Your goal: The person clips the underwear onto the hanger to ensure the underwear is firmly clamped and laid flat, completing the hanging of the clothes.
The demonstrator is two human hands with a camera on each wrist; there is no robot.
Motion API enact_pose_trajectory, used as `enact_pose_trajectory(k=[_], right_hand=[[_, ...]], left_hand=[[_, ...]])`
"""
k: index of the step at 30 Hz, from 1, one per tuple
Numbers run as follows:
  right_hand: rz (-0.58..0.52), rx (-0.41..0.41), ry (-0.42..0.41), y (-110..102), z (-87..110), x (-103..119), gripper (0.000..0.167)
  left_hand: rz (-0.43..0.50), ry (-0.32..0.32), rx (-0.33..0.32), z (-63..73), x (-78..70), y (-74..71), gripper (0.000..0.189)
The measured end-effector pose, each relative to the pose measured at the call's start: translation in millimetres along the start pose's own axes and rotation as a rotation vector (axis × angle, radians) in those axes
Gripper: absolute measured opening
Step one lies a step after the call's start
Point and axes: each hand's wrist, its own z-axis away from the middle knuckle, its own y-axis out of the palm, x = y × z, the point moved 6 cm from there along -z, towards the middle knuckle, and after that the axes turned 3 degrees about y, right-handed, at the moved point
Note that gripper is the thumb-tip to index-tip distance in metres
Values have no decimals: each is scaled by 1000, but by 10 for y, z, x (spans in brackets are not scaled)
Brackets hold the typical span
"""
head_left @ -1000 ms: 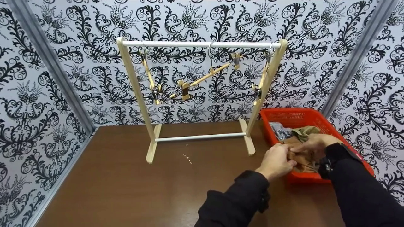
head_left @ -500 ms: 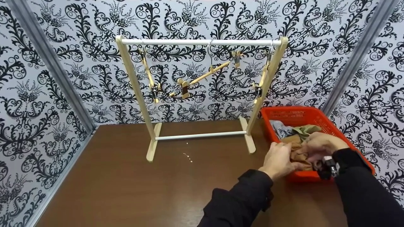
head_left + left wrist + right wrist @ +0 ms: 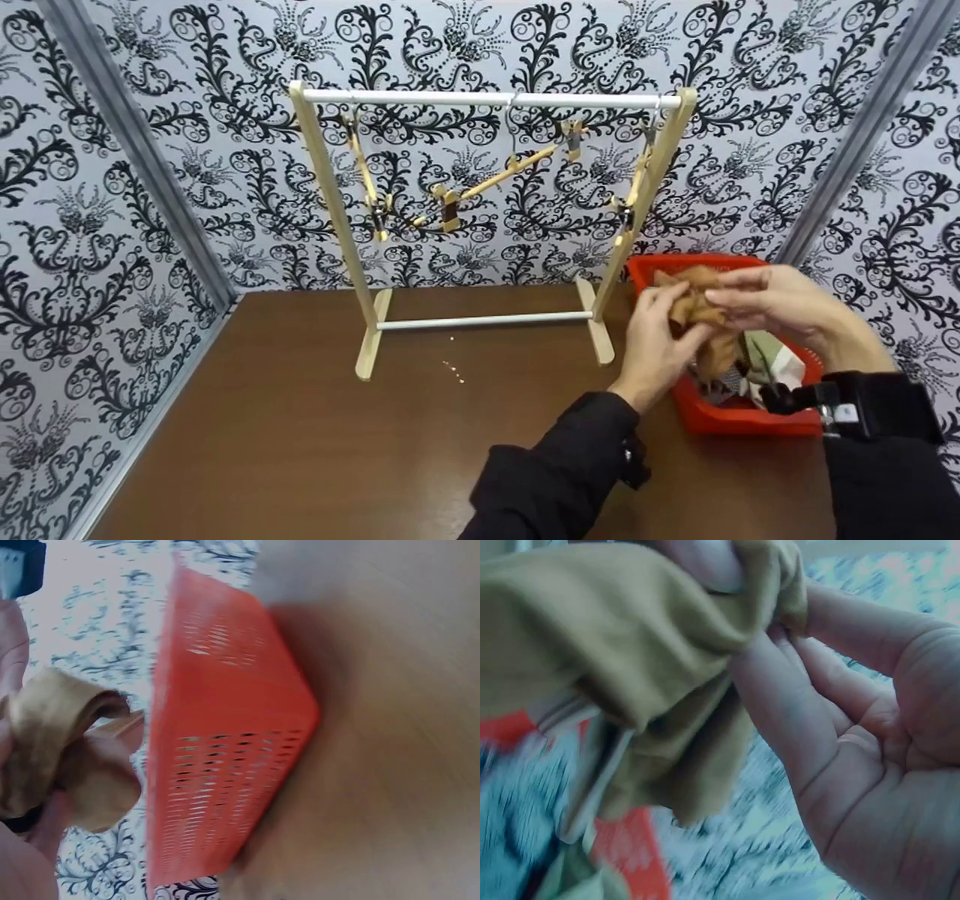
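A crumpled tan-brown piece of cloth [image 3: 716,352] is held up between both hands, above the red basket [image 3: 742,422]. My left hand [image 3: 654,343] grips its left side, thumb and fingers curled into the folds. From the right, my right hand [image 3: 784,300] pinches the cloth between thumb and fingers; the right wrist view shows this pinch on the bunched fabric [image 3: 652,637] closely. In the left wrist view the cloth [image 3: 45,727] hangs beside the basket's rim. Whether it is a garment, and of what kind, the folds hide.
White and green cloths [image 3: 784,367] lie in the basket. Left of it stands a wooden rack [image 3: 330,187] with a white top bar [image 3: 450,98]. Several small clip hangers [image 3: 517,166] hang from that bar. Patterned walls enclose the brown table [image 3: 315,435] behind and at both sides.
Both hands have lifted the tan-brown cloth up out of the basket. My right hand has risen, and the white and green cloths beneath now show. The head view has shifted slightly.
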Motion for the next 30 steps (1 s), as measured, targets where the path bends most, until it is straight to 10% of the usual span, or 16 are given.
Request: enact_pose_trajectory(k=[8,15,22,30], right_hand=[[-177,95,-332,531,63,254,37],[81,14,-412,998,-12,4,66],[159,33,-427,1488,-274,-270,101],[135,50,-569,1953,-424,-331,63]], left_hand=[[274,16,-253,2,74,-647,26],[496,-105,-251,85,160,-1169,25],[535,-92,-225,152,132,-1743,25],[550,-225,-350,489,374,-2246,26]])
